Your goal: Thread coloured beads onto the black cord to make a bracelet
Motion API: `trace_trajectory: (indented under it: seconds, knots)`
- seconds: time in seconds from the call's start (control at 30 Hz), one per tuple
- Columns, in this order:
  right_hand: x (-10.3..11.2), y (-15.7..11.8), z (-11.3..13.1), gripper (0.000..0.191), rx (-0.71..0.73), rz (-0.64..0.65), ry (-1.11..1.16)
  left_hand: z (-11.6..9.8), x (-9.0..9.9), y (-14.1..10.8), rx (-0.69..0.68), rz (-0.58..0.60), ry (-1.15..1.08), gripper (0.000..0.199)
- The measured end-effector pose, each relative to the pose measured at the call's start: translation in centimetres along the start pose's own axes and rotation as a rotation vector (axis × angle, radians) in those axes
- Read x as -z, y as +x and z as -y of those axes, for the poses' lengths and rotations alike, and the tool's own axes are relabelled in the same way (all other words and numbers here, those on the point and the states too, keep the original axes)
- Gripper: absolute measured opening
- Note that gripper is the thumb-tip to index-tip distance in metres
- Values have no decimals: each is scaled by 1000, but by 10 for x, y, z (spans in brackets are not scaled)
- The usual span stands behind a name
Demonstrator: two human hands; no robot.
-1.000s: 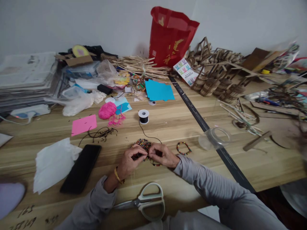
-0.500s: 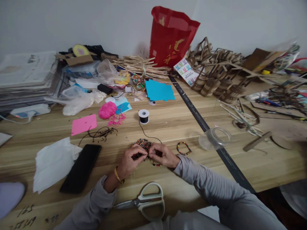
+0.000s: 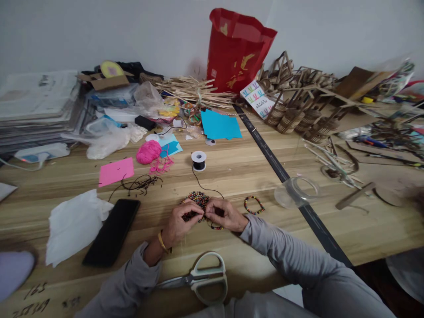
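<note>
My left hand point(image 3: 179, 219) and my right hand point(image 3: 225, 213) meet fingertip to fingertip over a heap of small multicoloured beads point(image 3: 198, 198). Both are closed in a pinch. What the left fingertips grip is too small to make out. From the white spool point(image 3: 198, 161) a black cord point(image 3: 212, 191) runs down to my right hand, which pinches it. A short row of strung beads point(image 3: 217, 228) shows under the right hand. To the right lies a finished-looking ring of coloured beads, a bracelet point(image 3: 254, 205).
White-handled scissors point(image 3: 208, 278) lie in front of me. A black phone point(image 3: 111, 232) and white tissue point(image 3: 74, 227) are at left. A clear tape roll point(image 3: 297, 192) sits at right. Pink yarn point(image 3: 148, 152), a red bag point(image 3: 236, 51) and small wooden baskets point(image 3: 289, 119) stand farther back.
</note>
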State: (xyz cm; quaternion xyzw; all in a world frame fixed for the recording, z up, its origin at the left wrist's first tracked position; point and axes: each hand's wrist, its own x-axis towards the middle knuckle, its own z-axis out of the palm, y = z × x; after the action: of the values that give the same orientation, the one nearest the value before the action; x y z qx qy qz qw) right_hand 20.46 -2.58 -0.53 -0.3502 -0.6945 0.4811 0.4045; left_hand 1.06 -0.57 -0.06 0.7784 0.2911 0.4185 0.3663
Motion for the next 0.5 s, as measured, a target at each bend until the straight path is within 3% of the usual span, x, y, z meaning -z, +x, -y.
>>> trace_trajectory:
  seconds: [0.5]
  knots:
    - [0,0,0,23,5,-2,-1,-1,1,1,12,4,22,8]
